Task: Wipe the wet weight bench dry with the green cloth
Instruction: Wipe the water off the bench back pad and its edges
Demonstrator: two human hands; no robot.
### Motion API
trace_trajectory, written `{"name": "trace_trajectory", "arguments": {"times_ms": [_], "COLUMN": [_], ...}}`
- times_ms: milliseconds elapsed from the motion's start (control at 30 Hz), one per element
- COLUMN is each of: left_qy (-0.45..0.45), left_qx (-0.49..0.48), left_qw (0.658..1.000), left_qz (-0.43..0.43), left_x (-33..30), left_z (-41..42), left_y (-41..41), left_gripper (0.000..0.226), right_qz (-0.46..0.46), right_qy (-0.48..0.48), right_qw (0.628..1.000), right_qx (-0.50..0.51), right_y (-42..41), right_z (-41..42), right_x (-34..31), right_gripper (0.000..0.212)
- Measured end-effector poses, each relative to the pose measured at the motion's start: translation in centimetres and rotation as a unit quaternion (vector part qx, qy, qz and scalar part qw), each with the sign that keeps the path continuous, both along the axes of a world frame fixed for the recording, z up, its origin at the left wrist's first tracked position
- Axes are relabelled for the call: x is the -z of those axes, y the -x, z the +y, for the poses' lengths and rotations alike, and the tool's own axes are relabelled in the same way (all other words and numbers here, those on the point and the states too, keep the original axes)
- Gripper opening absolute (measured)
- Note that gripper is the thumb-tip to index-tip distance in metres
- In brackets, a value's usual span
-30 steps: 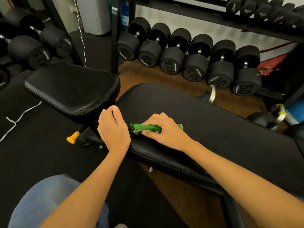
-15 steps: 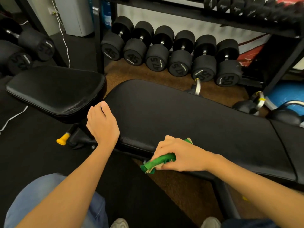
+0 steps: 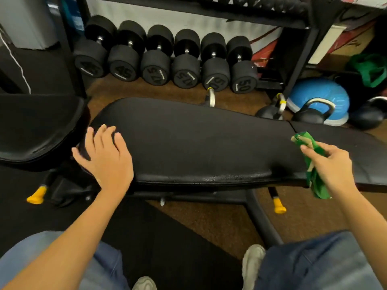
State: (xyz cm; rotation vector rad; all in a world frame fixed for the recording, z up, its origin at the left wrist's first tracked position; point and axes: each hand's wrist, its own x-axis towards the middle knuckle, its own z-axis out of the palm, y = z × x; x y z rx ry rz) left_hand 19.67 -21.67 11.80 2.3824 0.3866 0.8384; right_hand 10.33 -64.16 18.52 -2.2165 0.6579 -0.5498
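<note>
The weight bench pad point(image 3: 199, 143) lay lengthwise before the person. The right hand point(image 3: 330, 166), which half a second earlier rubbed the near edge, had swept to the pad's right end, pinching the green cloth point(image 3: 312, 162), seemingly lifted clear. The left hand point(image 3: 106, 158) stayed spread on the pad's left end. One pass looked finished. No containers showed.

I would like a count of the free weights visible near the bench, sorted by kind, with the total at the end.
Black round-headed dumbbells in the floor row behind the black padded weight bench: 6, from the leftmost to the rightmost.
Black kettlebells on the floor at the right: 3 in clear view.
Total: 9.
More dumbbells on the upper rack are too blurred to count.
</note>
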Motion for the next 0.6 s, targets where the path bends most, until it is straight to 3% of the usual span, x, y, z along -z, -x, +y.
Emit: {"name": "trace_trajectory", "arguments": {"times_ms": [133,233,333,600], "left_qy": [-0.129,-0.177,-0.159,-0.12], "left_qx": [0.145,0.17,0.138,0.126], "left_qw": [0.98,0.969,0.977,0.985], "left_qz": [-0.04,-0.036,-0.01,-0.016], "left_x": [0.2,0.5,0.6,0.7], "left_z": [-4.1,-5.6,-6.0,-6.3], "left_y": [2.0,2.4,2.2,2.2], "left_gripper": [0.036,0.037,0.042,0.045], "right_qz": [0.0,-0.022,-0.041,-0.129], "right_qy": [0.017,0.021,0.038,0.119], "right_qw": [0.996,0.989,0.982,0.981], "right_qx": [0.088,0.145,0.183,0.081], "right_y": [1.9,1.9,1.0,-1.4], "right_z": [-1.8,-2.2,-0.2,12.4], "right_x": [2.2,4.7,6.1,8.3], "right_gripper": [0.032,0.039,0.034,0.006]}}
